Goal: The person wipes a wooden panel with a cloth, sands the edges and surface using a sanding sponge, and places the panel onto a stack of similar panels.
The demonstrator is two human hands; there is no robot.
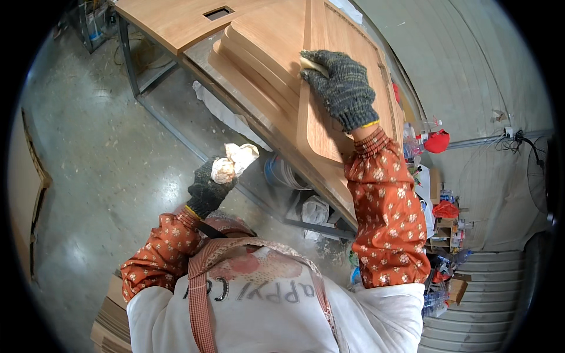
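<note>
Place: a woodworking or furniture workshop.
Stock: flat wooden panels (329, 117) with rounded corners, stacked on a metal-framed bench (132, 65); one board has a rectangular cut-out (218, 12).
Floor: bare, dusty concrete floor (106, 153), with cardboard sheets (23, 188) leaning at the left edge.
Clothing: thick knitted work gloves, patterned sleeve covers and an apron on the person.
Surroundings: cluttered shelf of bottles and small boxes (444, 229) at the right, cables on the wall (518, 141), a corrugated metal shutter (488, 306).
</note>
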